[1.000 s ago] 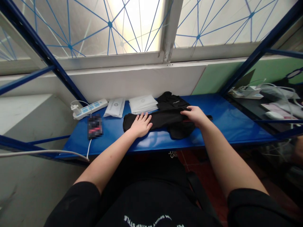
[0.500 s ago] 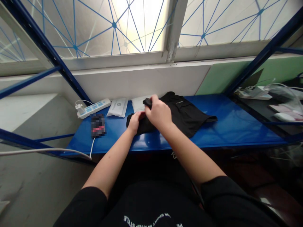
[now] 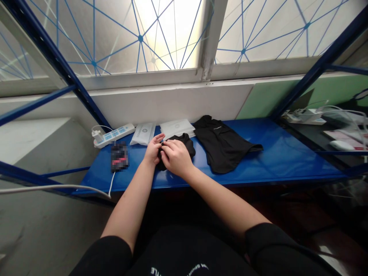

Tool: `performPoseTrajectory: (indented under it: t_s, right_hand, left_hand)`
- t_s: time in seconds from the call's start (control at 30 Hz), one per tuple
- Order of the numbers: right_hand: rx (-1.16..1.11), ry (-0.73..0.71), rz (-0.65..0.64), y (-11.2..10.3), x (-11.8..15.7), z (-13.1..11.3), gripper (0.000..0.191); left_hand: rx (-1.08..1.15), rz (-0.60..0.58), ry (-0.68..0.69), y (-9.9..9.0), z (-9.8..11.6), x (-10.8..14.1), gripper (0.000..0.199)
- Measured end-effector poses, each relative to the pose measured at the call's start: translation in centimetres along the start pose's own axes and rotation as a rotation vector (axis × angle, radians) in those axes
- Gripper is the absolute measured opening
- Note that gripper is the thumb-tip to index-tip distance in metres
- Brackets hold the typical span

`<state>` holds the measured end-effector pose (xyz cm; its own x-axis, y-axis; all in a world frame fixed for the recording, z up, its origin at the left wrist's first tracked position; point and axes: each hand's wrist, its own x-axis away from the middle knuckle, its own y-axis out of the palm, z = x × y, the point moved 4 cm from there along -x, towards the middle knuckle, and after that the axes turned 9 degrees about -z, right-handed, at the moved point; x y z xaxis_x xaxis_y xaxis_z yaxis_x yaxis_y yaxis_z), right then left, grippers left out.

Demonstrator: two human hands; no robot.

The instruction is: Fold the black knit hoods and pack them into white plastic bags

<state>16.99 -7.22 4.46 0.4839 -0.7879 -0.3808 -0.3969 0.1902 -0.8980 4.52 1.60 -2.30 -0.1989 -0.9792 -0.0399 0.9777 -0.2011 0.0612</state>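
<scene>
Two grips on station, both bare hands, sit close together. My left grip (image 3: 153, 150) and right grip (image 3: 176, 157) meet at the fingertips, with the fingers curled down and clamped on a small black garment (image 3: 187, 145). The garment rests on the counter, gathered into a bunch and partly hidden under the hands, so I cannot read its full shape from here.

Status as it lies: this piece is bunched and in hand. A flat black garment (image 3: 221, 147) with a small pale mark near its upper edge lies spread out just to the right, apart from both grips.

Further out, on the blue metal counter (image 3: 283, 161):
- one flat white packet (image 3: 176, 128), just behind the bunched cloth
- one narrower white packet with a round printed mark (image 3: 143, 134), beside it
- one white power strip with blue switches (image 3: 113, 135), plugged and cabled
- one blurred-out object (image 3: 119, 156), identity unreadable, with a white cable (image 3: 111, 184) running down from it

Beyond the counter, a window with a blue line pattern (image 3: 140, 38) fills the top of the view, and a white mouse (image 3: 340, 145) sits off to the right.
</scene>
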Motion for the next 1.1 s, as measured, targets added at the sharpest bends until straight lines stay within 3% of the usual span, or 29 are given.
performPoseTrajectory:
  t_s: [0.07,0.13,0.23,0.33,0.37,0.43,0.53,0.63,0.7,0.83,0.97,1.03,1.1]
  right_hand:
    - [0.002,0.123,0.074,-1.1,-0.3,2.1,0.046]
    - [0.033,0.244,0.041,-0.9,-0.6,4.4,0.056]
    - [0.084,0.248,-0.194,1.6,-0.4,6.7,0.069]
    - [0.139,0.19,-0.341,4.0,0.2,7.4,0.063]
    - [0.154,0.181,-0.354,4.5,0.4,7.4,0.061]
    - [0.175,0.165,-0.368,5.1,0.5,7.3,0.06]
    - [0.184,0.149,-0.404,5.4,0.3,7.2,0.06]
    - [0.178,0.146,-0.425,5.6,0.2,7.5,0.061]
    - [0.161,0.144,-0.413,5.5,0.2,7.6,0.061]
    - [0.053,0.193,-0.341,4.5,0.4,7.9,0.066]
    - [0.007,0.491,-0.192,2.3,1.5,8.9,0.069]
    - [0.016,0.665,-0.199,1.4,2.5,9.8,0.069]
    - [-0.026,0.743,-0.268,1.1,3.3,10.6,0.066]
  left_hand:
    - [-0.045,0.0,0.012,0.1,-0.1,-0.1,0.076]
    - [-0.086,0.032,0.022,0.1,0.0,0.0,0.076]
    - [-0.215,0.137,0.081,0.0,0.7,0.7,0.067]
    - [-0.593,0.214,0.185,0.3,2.3,2.0,0.054]
    - [-0.758,0.177,0.227,0.8,2.8,2.5,0.052]
    - [-1.038,-0.038,0.3,2.2,2.9,3.1,0.051]
    - [-1.265,-0.323,0.235,3.5,1.3,3.7,0.058]
    - [-1.335,-0.363,0.087,3.0,-0.7,3.6,0.068]
    - [-1.355,-0.368,0.061,2.4,-1.5,3.5,0.067]
    - [-1.405,-0.344,0.02,1.5,-1.3,3.6,0.061]
    - [-1.404,-0.346,-0.045,1.8,-0.5,3.5,0.061]
    - [-1.375,-0.347,-0.076,2.5,-0.4,3.2,0.063]
    - [-1.363,-0.322,-0.072,3.5,-0.6,3.0,0.065]
